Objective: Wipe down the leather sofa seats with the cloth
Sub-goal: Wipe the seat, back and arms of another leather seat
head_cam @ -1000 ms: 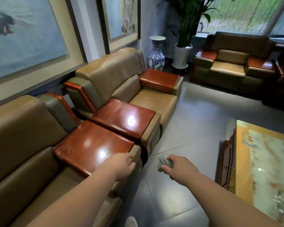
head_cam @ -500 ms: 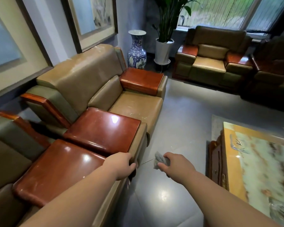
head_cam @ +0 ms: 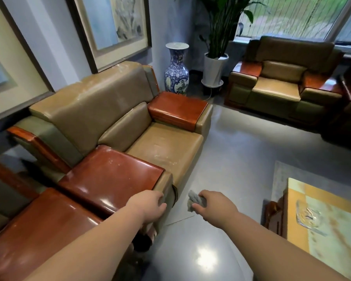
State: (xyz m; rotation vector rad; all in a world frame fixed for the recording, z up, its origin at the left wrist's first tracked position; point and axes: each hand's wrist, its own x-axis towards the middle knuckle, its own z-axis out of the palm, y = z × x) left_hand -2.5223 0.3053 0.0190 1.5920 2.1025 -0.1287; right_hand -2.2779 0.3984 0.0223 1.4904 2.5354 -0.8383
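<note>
The nearer sofa [head_cam: 18, 230] is cut off at the lower left, only its glossy wooden armrest showing beside the tan leather armchair [head_cam: 130, 126], and the marble-topped table [head_cam: 322, 220] runs off the right edge. Beyond the armchair across the grey tiled floor [head_cam: 231, 155] stand a second armchair [head_cam: 280, 86], a potted plant [head_cam: 215, 69] and a blue-and-white vase [head_cam: 176, 67]. In front of the armchair's near armrest the left hand [head_cam: 148, 205] hangs loosely curled and holds nothing, while the right hand [head_cam: 215, 205] grips the bunched grey cloth [head_cam: 193, 200] over the floor.
</note>
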